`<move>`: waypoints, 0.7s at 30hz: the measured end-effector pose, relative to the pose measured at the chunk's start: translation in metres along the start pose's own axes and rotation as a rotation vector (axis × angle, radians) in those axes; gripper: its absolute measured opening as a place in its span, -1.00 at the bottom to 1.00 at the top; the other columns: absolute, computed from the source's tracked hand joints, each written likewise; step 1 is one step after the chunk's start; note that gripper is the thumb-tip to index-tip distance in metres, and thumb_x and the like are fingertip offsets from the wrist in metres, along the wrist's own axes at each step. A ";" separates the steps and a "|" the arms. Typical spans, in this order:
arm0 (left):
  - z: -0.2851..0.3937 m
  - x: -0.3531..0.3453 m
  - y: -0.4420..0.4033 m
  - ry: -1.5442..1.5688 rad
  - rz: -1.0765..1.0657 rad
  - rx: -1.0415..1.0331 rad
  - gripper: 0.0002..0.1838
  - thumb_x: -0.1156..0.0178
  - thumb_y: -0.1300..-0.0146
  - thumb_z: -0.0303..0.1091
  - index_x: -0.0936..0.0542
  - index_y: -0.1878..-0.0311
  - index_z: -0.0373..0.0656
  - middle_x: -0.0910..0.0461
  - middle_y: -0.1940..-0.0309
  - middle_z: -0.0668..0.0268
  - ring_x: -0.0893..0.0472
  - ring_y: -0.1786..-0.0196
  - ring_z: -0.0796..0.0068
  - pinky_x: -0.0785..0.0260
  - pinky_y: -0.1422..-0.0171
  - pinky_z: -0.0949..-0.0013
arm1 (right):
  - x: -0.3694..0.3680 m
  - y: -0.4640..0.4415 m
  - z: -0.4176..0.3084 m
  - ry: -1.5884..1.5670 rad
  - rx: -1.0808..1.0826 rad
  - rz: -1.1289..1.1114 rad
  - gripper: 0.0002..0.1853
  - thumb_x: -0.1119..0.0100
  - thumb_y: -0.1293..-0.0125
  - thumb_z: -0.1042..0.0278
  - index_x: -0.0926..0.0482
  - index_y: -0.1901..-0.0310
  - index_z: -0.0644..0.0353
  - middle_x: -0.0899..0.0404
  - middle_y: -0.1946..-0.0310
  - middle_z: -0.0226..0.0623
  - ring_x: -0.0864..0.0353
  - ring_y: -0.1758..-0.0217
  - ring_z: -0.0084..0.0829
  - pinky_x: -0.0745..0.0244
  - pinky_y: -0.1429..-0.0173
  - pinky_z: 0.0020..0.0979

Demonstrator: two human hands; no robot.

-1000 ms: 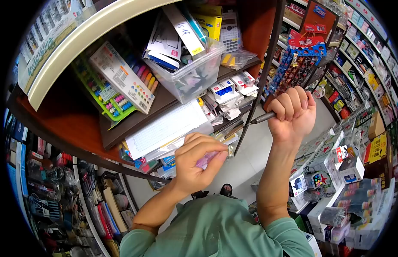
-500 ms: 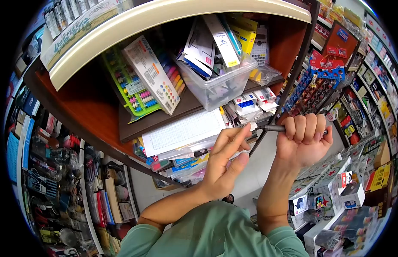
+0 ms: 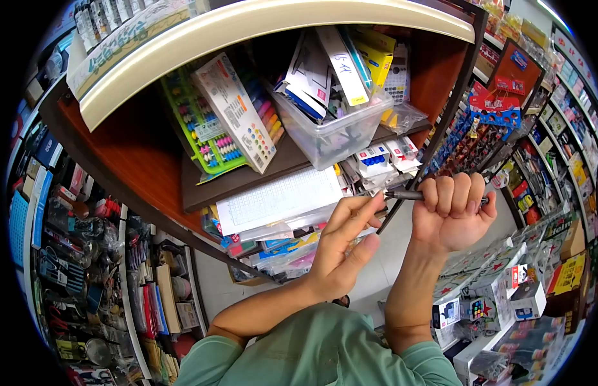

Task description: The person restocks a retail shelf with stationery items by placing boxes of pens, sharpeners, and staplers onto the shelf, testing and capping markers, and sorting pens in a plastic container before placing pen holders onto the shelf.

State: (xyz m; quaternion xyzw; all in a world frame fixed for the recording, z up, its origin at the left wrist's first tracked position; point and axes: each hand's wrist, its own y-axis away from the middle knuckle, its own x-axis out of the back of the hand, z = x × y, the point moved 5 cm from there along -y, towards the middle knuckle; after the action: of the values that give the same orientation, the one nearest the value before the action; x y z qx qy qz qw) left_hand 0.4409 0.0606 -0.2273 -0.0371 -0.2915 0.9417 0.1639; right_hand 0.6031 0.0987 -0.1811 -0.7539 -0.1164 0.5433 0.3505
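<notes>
My right hand (image 3: 452, 209) is closed in a fist around a dark pen (image 3: 405, 195), held nearly level with its narrow end pointing left. The other end of the pen shows past the little-finger side of the fist. My left hand (image 3: 346, 241) is at that narrow end, with its fingers stretched out and its thumb standing apart from them. Its fingertips meet or nearly meet the pen tip; anything tiny between them is too small to make out. Both hands are in front of the cabinet's right side, beside a gridded paper sheet (image 3: 280, 201).
A wooden cabinet (image 3: 112, 151) stands ahead, its upper shelf holding a clear plastic bin (image 3: 331, 138), a white marker box (image 3: 235, 112) and a green bead tray (image 3: 212, 161). Small boxed goods (image 3: 448, 312) are at the lower right. Crowded store shelves line both sides.
The view has shifted slightly, so the cabinet appears a little further right. Both hands keep nearly the same pose, with the pen still in my right fist and my left fingertips at its tip.
</notes>
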 end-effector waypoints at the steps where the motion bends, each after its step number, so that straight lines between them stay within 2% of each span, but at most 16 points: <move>1: -0.001 0.000 0.000 -0.005 0.003 -0.005 -0.39 0.05 -0.43 -0.17 -0.27 -0.42 -0.37 -0.36 -0.16 0.10 -0.43 -0.06 0.40 -0.23 -0.23 0.34 | -0.001 -0.001 0.001 -0.005 -0.001 -0.006 -0.55 0.18 -0.41 -0.06 -0.18 0.59 0.00 -0.06 0.77 -0.55 0.09 0.72 -0.60 0.12 0.53 -0.45; 3: -0.003 0.000 0.002 0.040 0.017 -0.004 -0.39 0.02 -0.42 -0.18 -0.27 -0.42 -0.36 -0.36 -0.17 0.11 -0.43 -0.06 0.40 -0.23 -0.25 0.34 | -0.002 -0.004 0.006 -0.001 -0.062 -0.002 -0.51 0.17 -0.42 -0.16 -0.21 0.54 0.02 -0.08 0.74 -0.54 0.05 0.69 -0.61 0.08 0.51 -0.45; 6: -0.003 0.005 0.006 0.032 0.037 0.006 -0.39 0.01 -0.41 -0.19 -0.26 -0.43 -0.35 -0.36 -0.18 0.11 -0.42 -0.08 0.38 -0.23 -0.25 0.34 | -0.013 -0.008 0.014 0.051 -0.069 0.032 -0.51 0.13 -0.39 -0.27 -0.22 0.38 0.04 -0.10 0.67 -0.52 0.00 0.65 -0.61 0.04 0.48 -0.47; 9: -0.001 0.017 0.008 0.064 0.065 -0.007 -0.38 0.02 -0.42 -0.21 -0.23 -0.45 -0.34 -0.34 -0.21 0.11 -0.42 -0.08 0.39 -0.22 -0.24 0.36 | -0.035 -0.012 0.033 0.139 -0.085 -0.003 -0.58 0.12 -0.40 -0.21 -0.26 0.24 0.03 -0.14 0.62 -0.46 -0.08 0.59 -0.57 -0.02 0.42 -0.45; 10: 0.001 0.022 0.009 0.075 0.081 -0.008 -0.38 0.04 -0.42 -0.23 -0.20 -0.46 -0.35 -0.33 -0.21 0.12 -0.41 -0.08 0.40 -0.21 -0.24 0.36 | -0.042 -0.014 0.039 0.173 -0.121 -0.152 -0.65 0.17 -0.45 -0.11 -0.29 0.14 0.04 -0.19 0.57 -0.42 -0.13 0.53 -0.53 -0.08 0.36 -0.43; 11: 0.005 0.029 0.010 0.055 0.090 -0.036 -0.38 0.04 -0.42 -0.23 -0.20 -0.46 -0.35 -0.33 -0.21 0.12 -0.41 -0.08 0.40 -0.21 -0.24 0.36 | -0.052 -0.020 0.046 0.155 -0.119 -0.182 -0.65 0.17 -0.45 -0.11 -0.29 0.14 0.04 -0.19 0.57 -0.42 -0.13 0.53 -0.53 -0.08 0.36 -0.43; 13: 0.012 0.039 0.013 0.061 0.101 -0.017 -0.38 0.05 -0.43 -0.24 -0.20 -0.46 -0.36 -0.33 -0.20 0.13 -0.41 -0.07 0.40 -0.21 -0.24 0.35 | -0.075 -0.031 0.052 0.199 -0.121 -0.227 -0.71 0.28 -0.53 0.01 -0.30 0.05 0.05 -0.22 0.50 -0.39 -0.17 0.47 -0.51 -0.12 0.31 -0.42; 14: 0.018 0.044 0.016 0.101 0.140 0.009 -0.38 0.05 -0.41 -0.25 -0.20 -0.46 -0.37 -0.34 -0.19 0.13 -0.40 -0.06 0.40 -0.22 -0.22 0.34 | -0.092 -0.041 0.054 0.209 -0.106 -0.367 -0.72 0.37 -0.58 0.10 -0.30 0.01 0.06 -0.23 0.45 -0.38 -0.19 0.41 -0.49 -0.16 0.26 -0.42; 17: 0.023 0.064 0.031 0.026 0.198 -0.048 -0.38 0.05 -0.39 -0.26 -0.22 -0.44 -0.39 -0.33 -0.19 0.13 -0.40 -0.05 0.39 -0.24 -0.21 0.34 | -0.144 -0.074 0.060 0.282 -0.054 -0.533 -0.75 0.28 -0.59 0.19 -0.30 -0.07 0.14 -0.29 0.35 -0.35 -0.29 0.33 -0.45 -0.29 0.15 -0.36; 19: 0.022 0.076 0.046 -0.038 0.216 -0.081 -0.41 0.04 -0.37 -0.28 -0.28 -0.40 -0.40 -0.36 -0.16 0.13 -0.42 -0.04 0.39 -0.25 -0.21 0.33 | -0.180 -0.101 0.071 0.331 0.066 -0.539 -0.77 0.21 -0.57 0.26 -0.33 -0.08 0.19 -0.35 0.27 -0.31 -0.37 0.24 -0.40 -0.34 0.08 -0.34; 20: 0.015 0.082 0.057 -0.061 0.198 -0.064 -0.50 0.00 -0.38 -0.34 -0.37 -0.33 -0.36 -0.40 -0.10 0.15 -0.43 -0.06 0.40 -0.28 -0.21 0.33 | -0.195 -0.116 0.077 0.403 0.136 -0.549 -0.76 0.15 -0.56 0.28 -0.38 -0.08 0.22 -0.40 0.20 -0.30 -0.41 0.14 -0.43 -0.36 0.03 -0.37; 21: 0.006 0.086 0.068 -0.083 0.179 -0.046 -0.59 -0.03 -0.39 -0.41 -0.46 -0.27 -0.33 -0.44 -0.04 0.18 -0.44 -0.08 0.40 -0.31 -0.22 0.34 | -0.206 -0.133 0.082 0.511 0.197 -0.518 -0.76 0.02 -0.52 0.28 -0.46 -0.04 0.26 -0.47 0.21 -0.35 -0.42 0.18 -0.58 -0.35 0.07 -0.49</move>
State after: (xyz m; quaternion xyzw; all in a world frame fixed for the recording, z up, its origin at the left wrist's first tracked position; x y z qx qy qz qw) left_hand 0.3388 0.0328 -0.2580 -0.0276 -0.3149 0.9464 0.0657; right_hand 0.4774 0.1136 0.0447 -0.7735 -0.1590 0.2396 0.5648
